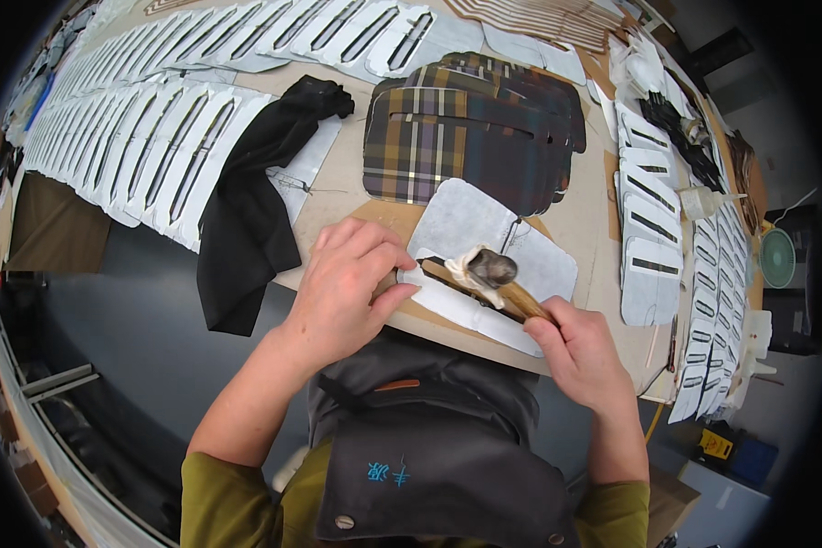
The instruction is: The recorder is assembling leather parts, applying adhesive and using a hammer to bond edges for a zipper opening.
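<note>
A hammer (495, 268) with a wooden handle and whitish material wrapped about its head is in my right hand (583, 352), fingers closed round the handle. Its head hangs over a pale panel (489, 224) that lies on the table near the front edge. Folded white edges and a dark slot run across the panel's near part. At the left end of that slot, my left hand (352, 283) pinches the panel's folded edge between thumb and fingers. Under the panel shows a piece of brown board (388, 216). The hammer hides part of the slot.
Plaid fabric panels (416, 137) are stacked behind the work. Black cloth (256, 210) drapes over the front edge at left. Overlapping slotted white panels (169, 151) cover the far left, and more (650, 224) lie at right beside a squeeze bottle (700, 203).
</note>
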### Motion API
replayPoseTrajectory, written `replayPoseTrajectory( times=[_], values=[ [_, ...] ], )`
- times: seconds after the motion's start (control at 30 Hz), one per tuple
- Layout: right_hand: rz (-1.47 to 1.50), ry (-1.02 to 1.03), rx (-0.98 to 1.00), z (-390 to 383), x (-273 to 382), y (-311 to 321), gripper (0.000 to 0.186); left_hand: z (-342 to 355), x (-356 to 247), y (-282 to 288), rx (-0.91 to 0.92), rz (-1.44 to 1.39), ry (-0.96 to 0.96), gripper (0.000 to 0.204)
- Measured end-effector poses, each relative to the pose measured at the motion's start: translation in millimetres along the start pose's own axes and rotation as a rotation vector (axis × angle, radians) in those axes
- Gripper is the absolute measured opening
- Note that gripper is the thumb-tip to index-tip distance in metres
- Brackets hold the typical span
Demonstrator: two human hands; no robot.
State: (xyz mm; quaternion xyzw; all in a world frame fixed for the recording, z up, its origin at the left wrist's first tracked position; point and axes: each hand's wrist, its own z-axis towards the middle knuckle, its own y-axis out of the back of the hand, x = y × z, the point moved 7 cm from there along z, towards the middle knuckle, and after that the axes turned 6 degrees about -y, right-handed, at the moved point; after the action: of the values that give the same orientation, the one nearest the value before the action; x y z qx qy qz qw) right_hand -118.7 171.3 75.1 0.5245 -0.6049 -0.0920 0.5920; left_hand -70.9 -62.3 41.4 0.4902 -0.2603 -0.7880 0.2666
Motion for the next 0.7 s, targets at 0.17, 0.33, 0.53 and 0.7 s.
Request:
replayPoseTrajectory(
  times=[0.17,0.33,0.53,0.7],
  values=[
    [-0.021,0.053,0.035,14.9,13.9,-15.0,0.028,-4.4,5.8,-1.1,-0.026,0.011,-0.024,0.022],
    [-0.005,0.001,0.029,16.7,8.8,-13.3,0.029,-5.6,4.0,0.8,-0.068,0.000,-0.049,0.018],
    [0.049,0.048,0.017,16.4,12.5,-17.4,0.028,-4.9,4.6,-2.4,-0.091,-0.032,-0.095,0.019],
    [0.038,-0.060,-0.163,13.8,-18.6,5.6,0.023,-12.0,6.3,-0.8,-0.080,-0.010,-0.086,0.021]
  ],
)
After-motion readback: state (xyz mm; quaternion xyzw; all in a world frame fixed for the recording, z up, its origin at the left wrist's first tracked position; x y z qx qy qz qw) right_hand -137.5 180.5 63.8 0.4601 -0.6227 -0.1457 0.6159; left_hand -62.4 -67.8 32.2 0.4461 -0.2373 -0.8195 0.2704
